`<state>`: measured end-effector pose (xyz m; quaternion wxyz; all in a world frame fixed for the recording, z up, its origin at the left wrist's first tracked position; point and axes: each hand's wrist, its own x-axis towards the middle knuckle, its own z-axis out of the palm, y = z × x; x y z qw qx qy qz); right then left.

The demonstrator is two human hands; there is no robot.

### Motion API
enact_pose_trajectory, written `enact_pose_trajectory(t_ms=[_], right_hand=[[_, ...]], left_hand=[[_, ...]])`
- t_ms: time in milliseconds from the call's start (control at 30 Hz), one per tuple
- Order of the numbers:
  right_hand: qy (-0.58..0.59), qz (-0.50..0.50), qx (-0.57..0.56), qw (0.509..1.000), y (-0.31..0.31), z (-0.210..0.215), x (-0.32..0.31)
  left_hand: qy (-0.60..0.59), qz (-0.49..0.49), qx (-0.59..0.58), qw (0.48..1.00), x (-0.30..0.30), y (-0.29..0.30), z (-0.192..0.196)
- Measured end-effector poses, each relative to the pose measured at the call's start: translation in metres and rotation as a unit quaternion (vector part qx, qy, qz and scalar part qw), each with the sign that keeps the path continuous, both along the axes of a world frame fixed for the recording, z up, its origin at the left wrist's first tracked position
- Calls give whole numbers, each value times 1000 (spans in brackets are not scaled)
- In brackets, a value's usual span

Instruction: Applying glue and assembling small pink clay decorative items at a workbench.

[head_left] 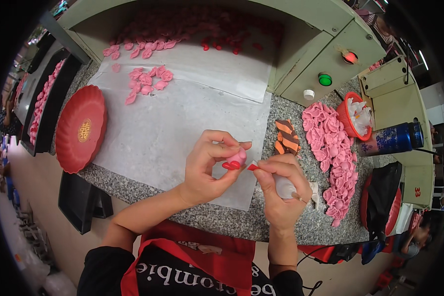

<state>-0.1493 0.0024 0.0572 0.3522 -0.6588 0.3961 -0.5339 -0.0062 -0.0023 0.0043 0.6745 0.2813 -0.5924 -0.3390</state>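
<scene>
My left hand [207, 167] pinches a small pink shell-shaped piece [238, 158] with red tips between thumb and fingers, above the white sheet [172, 118] on the granite counter. My right hand [281, 185] grips a small white squeeze bottle [284, 187] whose red tip [252, 167] points at the pink piece, almost touching it. Both hands hover close together over the sheet's near right corner.
A heap of pink pieces [330, 148] lies on the counter [301, 118] at right, with a striped orange-brown object [287, 137] beside it. More pink pieces [148, 81] sit at the back. A red plate [80, 129] is left; a red basket [352, 116] and a blue bottle [392, 139] right.
</scene>
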Motion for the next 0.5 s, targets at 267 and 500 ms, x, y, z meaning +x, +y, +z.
enact_pose_trajectory(t_ms=[267, 500], right_hand=[[123, -49, -130, 983, 2, 2, 9], [62, -66, -105, 990, -1, 1, 10]], left_hand=[[-55, -35, 20, 998, 4, 6, 4], [-80, -1, 14, 997, 1, 4, 6]])
